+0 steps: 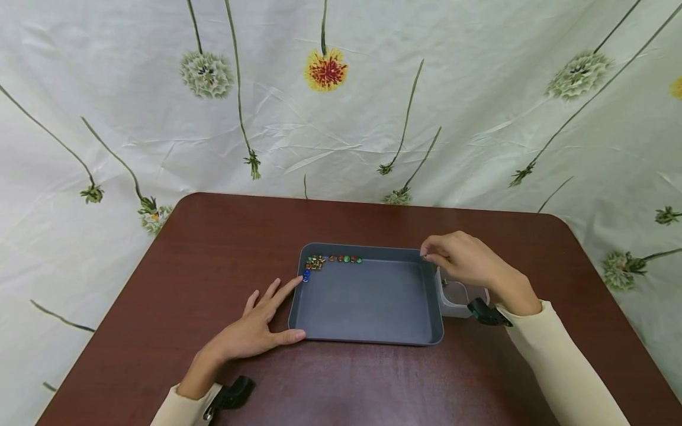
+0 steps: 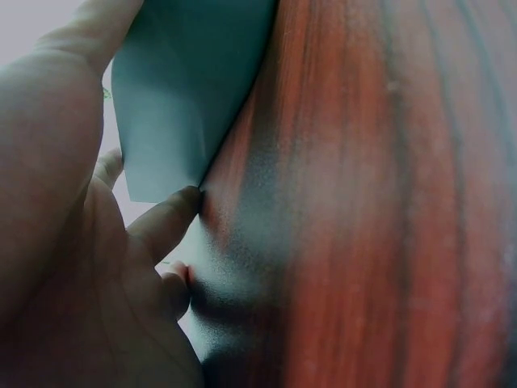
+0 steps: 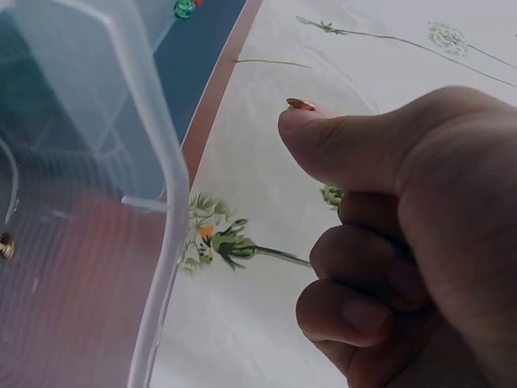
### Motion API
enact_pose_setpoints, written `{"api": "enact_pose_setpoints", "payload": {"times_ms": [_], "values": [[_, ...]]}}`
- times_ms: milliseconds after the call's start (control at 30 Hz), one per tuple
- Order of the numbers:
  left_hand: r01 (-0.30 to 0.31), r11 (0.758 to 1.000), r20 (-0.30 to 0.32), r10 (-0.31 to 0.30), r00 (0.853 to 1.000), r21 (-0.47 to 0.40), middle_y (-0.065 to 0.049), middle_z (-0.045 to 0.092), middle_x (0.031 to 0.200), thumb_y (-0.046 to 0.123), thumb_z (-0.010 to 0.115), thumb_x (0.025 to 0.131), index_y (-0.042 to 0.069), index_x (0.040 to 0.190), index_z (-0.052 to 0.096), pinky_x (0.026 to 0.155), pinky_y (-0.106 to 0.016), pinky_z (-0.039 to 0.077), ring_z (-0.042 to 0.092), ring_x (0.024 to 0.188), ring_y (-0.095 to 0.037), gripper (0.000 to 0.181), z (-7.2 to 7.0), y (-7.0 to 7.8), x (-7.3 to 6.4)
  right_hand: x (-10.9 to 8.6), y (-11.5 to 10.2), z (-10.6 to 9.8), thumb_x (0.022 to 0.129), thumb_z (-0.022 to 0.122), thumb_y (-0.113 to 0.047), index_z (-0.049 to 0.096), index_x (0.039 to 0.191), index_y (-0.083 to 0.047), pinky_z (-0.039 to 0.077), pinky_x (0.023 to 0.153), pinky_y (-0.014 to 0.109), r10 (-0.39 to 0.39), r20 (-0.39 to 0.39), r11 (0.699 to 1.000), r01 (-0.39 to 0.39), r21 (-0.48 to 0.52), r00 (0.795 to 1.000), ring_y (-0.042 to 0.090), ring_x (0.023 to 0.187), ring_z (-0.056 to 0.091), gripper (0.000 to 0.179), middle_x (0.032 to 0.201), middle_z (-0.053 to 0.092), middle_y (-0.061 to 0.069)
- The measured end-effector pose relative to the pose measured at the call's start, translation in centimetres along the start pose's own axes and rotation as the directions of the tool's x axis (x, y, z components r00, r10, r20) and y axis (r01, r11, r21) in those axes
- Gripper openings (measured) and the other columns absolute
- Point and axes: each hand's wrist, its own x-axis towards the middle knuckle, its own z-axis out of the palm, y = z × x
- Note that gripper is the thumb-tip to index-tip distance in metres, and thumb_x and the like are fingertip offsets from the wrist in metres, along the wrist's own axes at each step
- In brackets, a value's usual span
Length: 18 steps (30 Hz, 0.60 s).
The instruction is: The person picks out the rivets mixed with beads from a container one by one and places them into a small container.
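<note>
A grey rectangular tray [image 1: 373, 302] lies on the table. My left hand [image 1: 247, 331] rests at its left side, fingers spread and fairly straight, with thumb and index finger touching the rim. Above the tray's far right corner, my right hand [image 1: 460, 257] pinches a small gold-coloured bead [image 3: 301, 104] between thumb and index finger; its exact shape is partly hidden. In the tray's far left corner sit gold beads [image 1: 317, 262] and blue beads [image 1: 306, 276]. A row of red and green beads [image 1: 346, 259] runs along the far wall.
A clear plastic container [image 1: 455, 309] stands against the tray's right side, partly under my right hand. Inside it a small gold piece [image 3: 6, 246] shows. The brown wooden table [image 1: 240, 236] ends at a flower-patterned white cloth [image 1: 341, 136] behind.
</note>
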Motion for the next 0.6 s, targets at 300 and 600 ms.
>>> {"api": "enact_pose_setpoints", "payload": {"times_ms": [300,600], "values": [[-0.007,1.0,-0.004,0.007,1.0,0.007,-0.011,0.018,0.167,0.049,0.072,0.09,0.033,0.162,0.015,0.114,-0.069,-0.011,-0.003,0.154,-0.043,0.093,-0.1,0.1,-0.1,-1.2,0.8,-0.1,0.096,0.067,-0.008,0.071,0.105,-0.011,0.038,0.051,0.023,0.039,-0.013,0.999,-0.039,0.035,0.999,0.004,0.052,0.042,0.01,0.074,0.067,-0.004],[-0.005,1.0,-0.007,0.005,1.0,0.012,-0.011,0.018,0.167,0.051,0.072,0.09,0.033,0.162,0.014,0.114,-0.068,-0.011,-0.002,0.154,-0.043,0.094,-0.1,0.1,-0.1,-2.3,1.5,0.0,0.096,0.066,-0.007,0.072,0.102,-0.015,0.038,0.052,0.023,0.062,-0.019,0.997,-0.061,0.038,0.998,0.002,0.054,0.041,0.012,0.069,0.061,-0.008]]}}
